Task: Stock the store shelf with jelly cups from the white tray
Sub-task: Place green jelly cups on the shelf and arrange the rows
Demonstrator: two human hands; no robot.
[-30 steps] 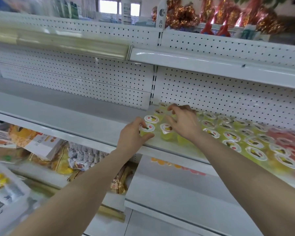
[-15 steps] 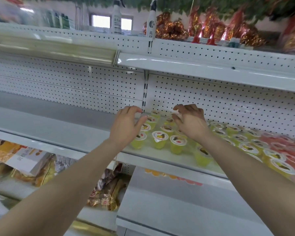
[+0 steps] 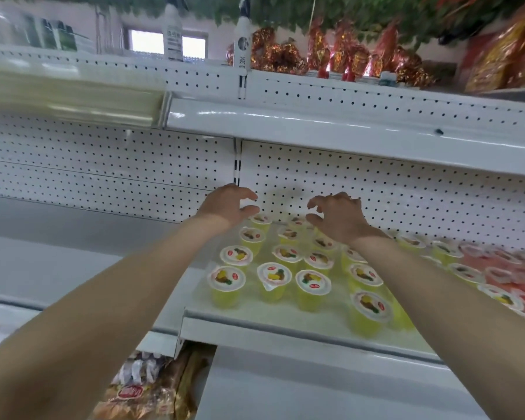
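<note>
While both hands hover, left hand: fingers loosely curled, gripping nothing, above the rear row at 11 o'clock.
Right hand: fingers clawed but empty, above the rear row at 1 o'clock.
Jelly cups: yellow, upright in rows on the shelf; front-right cup sits near its lip at 5 o'clock.
White tray: not in view.
Risk: the right forearm, if lowered on withdrawal, could sweep front cups over the lip; close spacing would spread a topple.
</note>
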